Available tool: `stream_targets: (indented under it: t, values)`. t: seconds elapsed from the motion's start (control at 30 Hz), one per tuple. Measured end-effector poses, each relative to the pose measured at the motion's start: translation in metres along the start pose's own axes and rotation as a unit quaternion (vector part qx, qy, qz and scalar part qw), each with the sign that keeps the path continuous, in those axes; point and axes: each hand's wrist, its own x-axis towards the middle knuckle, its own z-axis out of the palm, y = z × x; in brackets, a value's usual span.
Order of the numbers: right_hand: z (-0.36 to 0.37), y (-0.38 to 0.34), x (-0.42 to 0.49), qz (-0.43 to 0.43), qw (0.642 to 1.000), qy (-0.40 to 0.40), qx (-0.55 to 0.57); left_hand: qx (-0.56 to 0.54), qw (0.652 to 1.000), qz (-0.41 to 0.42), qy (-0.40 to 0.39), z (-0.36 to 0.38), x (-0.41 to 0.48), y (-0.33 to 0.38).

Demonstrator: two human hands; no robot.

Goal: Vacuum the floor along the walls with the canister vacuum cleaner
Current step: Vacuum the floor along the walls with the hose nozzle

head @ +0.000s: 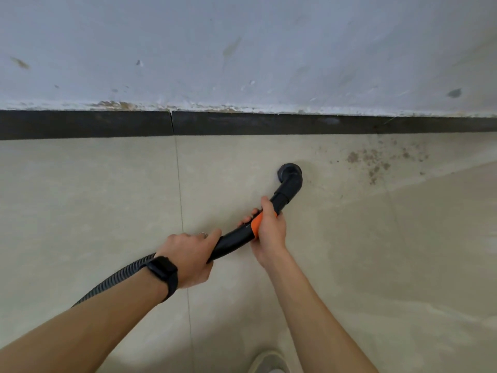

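At the foot of the wall (242,49), a little short of the dark skirting board (242,124), the round black nozzle (290,172) appears to rest on the pale floor tiles (80,189). The skirting is at its 12 o'clock, with a bare strip of tile between them. The right grip (269,232) is wrapped round the curved tube at its orange collar (255,224), thumb laid along the top toward the nozzle. The left grip (188,258), a black watch (162,270) at its wrist, clasps the tube's rear end, where the ribbed hose (115,278) joins and trails off toward 8 o'clock. The canister itself is out of view. A scatter of brown grit (376,160) lies on the tile between 2 and 3 o'clock of the nozzle, near the skirting. The step in hand looks to be running the nozzle along the wall line toward that grit. To do it well, the nozzle mouth should be kept flat on the tile and pushed toward 12 o'clock until it meets the skirting. It should then be drawn slowly toward 3 o'clock so the suction has time over the grit, and overlapping passes out from the wall would catch the outlying specks. The front grip steers, while the rear one should feed hose slack so nothing tugs the nozzle off line. Tilting or lifting the mouth would likely leave a dirty strip in the corner.
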Motion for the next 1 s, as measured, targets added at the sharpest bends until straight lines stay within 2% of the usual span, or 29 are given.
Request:
stream_targets:
  t: [0.63,1.0]
  values:
    - [0.041,-0.044,0.040,0.010,0.996,-0.038,-0.083,-0.030,0.997,-0.054,0.053,-0.018,0.047,-0.004]
    - [0.084,0.000,0.021,0.034,0.994,-0.070,-0.083,-0.013,0.994,-0.088,0.066,-0.014,0.008,-0.062]
